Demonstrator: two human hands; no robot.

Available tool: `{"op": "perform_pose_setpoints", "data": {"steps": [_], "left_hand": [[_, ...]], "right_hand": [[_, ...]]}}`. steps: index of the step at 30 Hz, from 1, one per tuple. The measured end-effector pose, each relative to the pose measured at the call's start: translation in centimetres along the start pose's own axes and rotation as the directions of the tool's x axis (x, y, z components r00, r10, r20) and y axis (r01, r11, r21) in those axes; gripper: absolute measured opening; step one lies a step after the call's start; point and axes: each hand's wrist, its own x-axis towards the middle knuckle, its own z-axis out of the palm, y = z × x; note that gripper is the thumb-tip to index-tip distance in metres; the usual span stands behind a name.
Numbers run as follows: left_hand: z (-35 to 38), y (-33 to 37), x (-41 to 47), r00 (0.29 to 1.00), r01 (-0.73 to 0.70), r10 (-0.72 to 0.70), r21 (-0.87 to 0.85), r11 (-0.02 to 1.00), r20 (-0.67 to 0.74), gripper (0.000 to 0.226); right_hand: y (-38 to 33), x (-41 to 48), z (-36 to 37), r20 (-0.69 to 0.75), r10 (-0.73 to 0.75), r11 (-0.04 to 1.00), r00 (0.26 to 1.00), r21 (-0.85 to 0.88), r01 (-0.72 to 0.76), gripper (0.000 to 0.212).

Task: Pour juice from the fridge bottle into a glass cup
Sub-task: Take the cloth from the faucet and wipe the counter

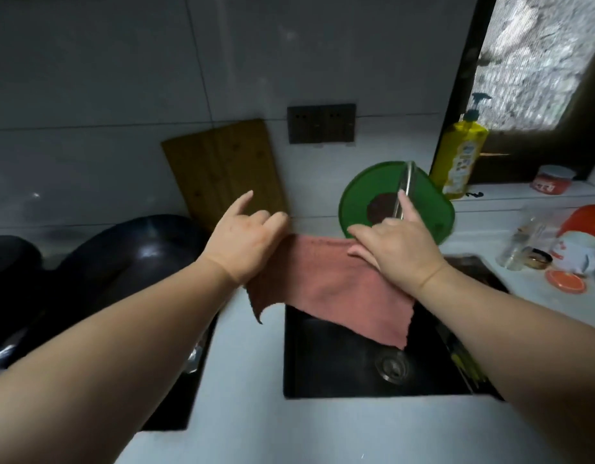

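Holding a pink cloth [336,289] stretched between both hands over the black sink [343,373] — left hand [246,242] pinches one top corner w/ index finger sticking out, right hand [398,249] grips the other top corner, index finger also pointing fwd. Cloth hangs down below the hands, bottom corner dangling above the drain [391,365].

Just past the right hand there's a green lid [356,195] leaning up, w/ the metal faucet [405,185] in front of it. Yellow soap bottle [460,159] sits further back-right of that hand. Beyond the left hand, a wooden cutting board [222,165] leans on the tile wall; black wok [129,252] off to the left of that arm.

Glass cup [520,242] — clear, upright — is on the counter well to the right of the right hand, next to some orange-and-white containers [580,239]. Juice bottle: can't tell, none I can make out.
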Motion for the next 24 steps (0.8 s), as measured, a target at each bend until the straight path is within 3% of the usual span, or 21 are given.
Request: {"op": "perform_pose_setpoints", "data": {"steps": [1,4,8,11,15,19,20,22,24], "left_hand": [[-0.2,-0.5,-1.6,0.998,-0.065,0.065,0.012,0.998,-0.008,0.010],[-1.1,-1.2,-7.9,0.975,-0.217,0.217,0.000,0.976,0.055,0.032],[-1.6,-1.1,-15.4,0.934,-0.333,0.338,-0.063,0.941,0.114,0.030],[-1.5,-0.6,-19.5,0.919,-0.359,0.363,-0.053,0.932,0.151,0.033],[-0.9,-0.4,-23.0,0.920,-0.327,0.335,-0.076,0.942,0.203,0.046],[0.4,-0.7,-23.4,0.933,-0.255,0.277,-0.121,0.959,0.229,0.047],[0.8,-0.5,-23.1,0.937,-0.244,0.259,-0.093,0.965,0.235,0.048],[1.9,0.6,-22.5,0.927,-0.206,0.199,-0.013,0.979,0.317,0.051],[3.9,2.7,-22.9,0.818,-0.053,0.033,0.019,0.998,0.574,0.052]], "right_hand": [[-1.3,-0.7,-0.3,0.016,-0.023,0.999,1.000,-0.023,0.023,0.032],[-6.9,-3.3,-1.8,0.043,-0.075,0.997,0.996,-0.021,0.076,0.024],[-13.6,-7.1,-2.5,0.118,-0.157,0.987,0.980,0.052,0.152,0.019],[-16.9,-9.8,-2.0,0.212,-0.181,0.979,0.960,0.132,0.156,0.043],[-19.0,-11.8,-0.4,0.331,-0.160,0.978,0.930,0.184,0.102,0.051],[-19.7,-11.4,1.3,0.288,-0.111,0.979,0.951,0.198,0.055,0.010],[-19.9,-11.2,2.2,0.278,-0.098,0.981,0.955,0.189,0.045,0.009],[-20.8,-10.4,3.8,0.354,-0.064,0.988,0.933,0.154,0.009,0.026],[-23.1,-10.5,5.5,0.531,-0.029,0.987,0.847,0.148,-0.059,0.052]]}}
